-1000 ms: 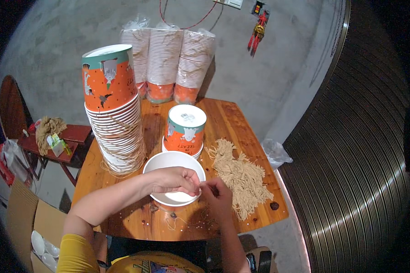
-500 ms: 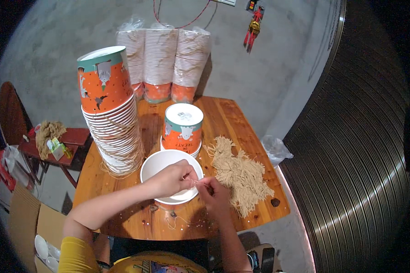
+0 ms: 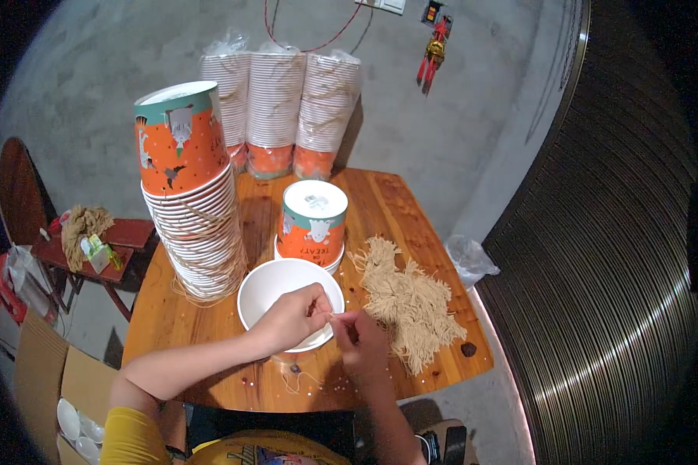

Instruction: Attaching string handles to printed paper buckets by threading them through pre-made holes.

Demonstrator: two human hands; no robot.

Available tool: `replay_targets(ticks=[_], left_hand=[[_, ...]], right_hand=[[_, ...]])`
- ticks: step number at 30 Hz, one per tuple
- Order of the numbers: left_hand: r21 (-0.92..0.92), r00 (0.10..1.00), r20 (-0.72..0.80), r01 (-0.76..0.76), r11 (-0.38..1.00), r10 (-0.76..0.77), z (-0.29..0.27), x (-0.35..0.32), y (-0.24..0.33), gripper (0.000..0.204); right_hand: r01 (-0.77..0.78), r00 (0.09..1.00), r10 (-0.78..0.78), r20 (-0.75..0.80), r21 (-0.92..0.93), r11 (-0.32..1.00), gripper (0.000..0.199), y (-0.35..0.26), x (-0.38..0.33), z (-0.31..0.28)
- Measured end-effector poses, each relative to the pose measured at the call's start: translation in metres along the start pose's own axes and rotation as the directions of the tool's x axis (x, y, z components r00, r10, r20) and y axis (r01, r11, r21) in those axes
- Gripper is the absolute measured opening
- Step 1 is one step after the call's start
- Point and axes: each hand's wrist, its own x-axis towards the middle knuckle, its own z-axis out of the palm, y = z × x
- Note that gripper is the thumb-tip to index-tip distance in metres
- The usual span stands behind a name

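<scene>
Over the open paper bucket (image 3: 267,287), white inside, my left hand (image 3: 294,316) is closed in a pinch at its near right rim. Close beside it, my right hand (image 3: 358,341) is also pinched, fingertips meeting the left ones. A thin beige string runs between the fingertips, partly hidden by them. One string (image 3: 298,381) trails in a loose curl on the table just below the bucket. Right of my right hand lies a heap of cut beige strings (image 3: 411,306). Behind the open bucket, an orange bucket (image 3: 311,232) stands upside down, nested on others.
A tall leaning stack of upturned buckets (image 3: 198,225), with strings hanging round it, stands on the left of the wooden table (image 3: 372,201). Three plastic-wrapped bucket stacks (image 3: 275,108) stand at the back. A ribbed dark shutter (image 3: 597,256) borders the right; a red bench (image 3: 128,232) is left.
The view has tilted slightly. My fingertips remain together at the rim, with both hands a little lower and the fingers shifted slightly on the string.
</scene>
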Motion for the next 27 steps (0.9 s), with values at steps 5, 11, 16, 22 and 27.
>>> replay_targets(ticks=[5,11,16,22,27], left_hand=[[-0.086,0.999,-0.025,0.027,0.996,-0.029,0.001,0.000,-0.006,0.011],[-0.100,1.000,-0.004,0.002,0.995,-0.002,-0.001,0.002,0.002,0.013],[-0.187,0.997,0.007,-0.070,0.980,0.073,-0.001,0.002,0.002,0.024],[-0.200,0.994,0.074,-0.063,0.978,0.079,-0.006,0.003,0.003,0.032],[-0.386,0.987,0.156,0.090,0.918,-0.031,-0.007,0.005,0.000,0.029]], right_hand=[[0.076,0.997,-0.078,-0.029,-0.058,0.995,0.008,0.004,-0.001,0.004],[0.090,0.993,-0.090,-0.071,-0.015,0.996,0.007,0.004,-0.001,0.008],[0.041,0.994,-0.036,-0.099,0.049,0.998,0.006,0.015,0.001,0.011],[-0.146,0.989,0.137,0.058,0.185,0.972,0.015,0.021,0.001,0.004],[-0.033,0.999,0.041,-0.029,0.221,0.975,0.005,0.017,0.004,0.006]])
